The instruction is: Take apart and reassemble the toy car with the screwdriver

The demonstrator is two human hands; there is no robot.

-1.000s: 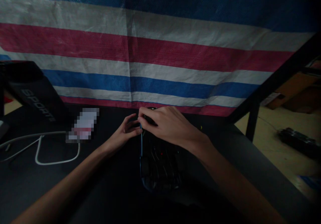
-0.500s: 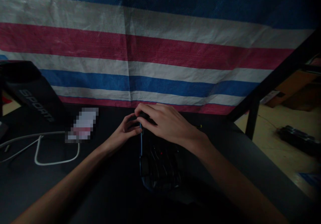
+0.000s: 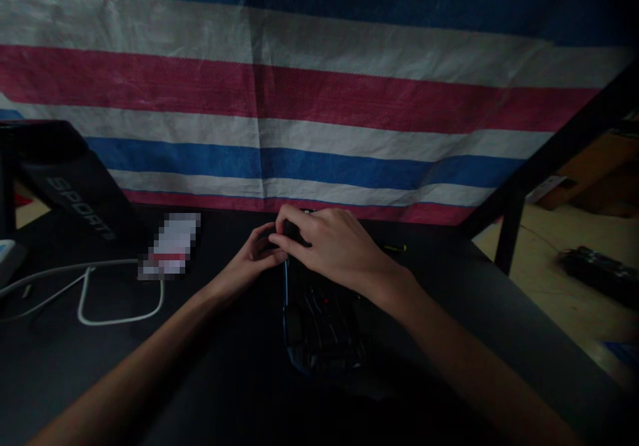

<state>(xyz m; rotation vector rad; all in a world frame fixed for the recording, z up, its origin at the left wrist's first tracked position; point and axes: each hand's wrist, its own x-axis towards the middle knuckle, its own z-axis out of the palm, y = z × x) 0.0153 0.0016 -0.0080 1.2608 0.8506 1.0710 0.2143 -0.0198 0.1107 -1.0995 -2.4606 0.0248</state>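
A dark toy car (image 3: 327, 323) with a blue edge lies on the table, wheels and black underside upward. My left hand (image 3: 257, 253) curls its thumb and fingers around the car's far left corner. My right hand (image 3: 332, 239) arches over the far end, its thumb and index finger closed on a dark rounded part (image 3: 295, 233) there, which looks like a wheel. The fingertips of both hands meet at that corner. Dim light and my right hand hide most of the far end.
On the black table (image 3: 200, 353) a white cable (image 3: 120, 321) loops beside a blurred-out item (image 3: 172, 246). A black box marked SPORT (image 3: 82, 200) stands at the left. A thin yellow-tipped tool (image 3: 394, 247) lies behind my right wrist. Striped sheeting (image 3: 319, 100) hangs along the back edge.
The whole view has shifted slightly, so things sit a little farther right. Both hands keep nearly the same hold at the car's far corner.
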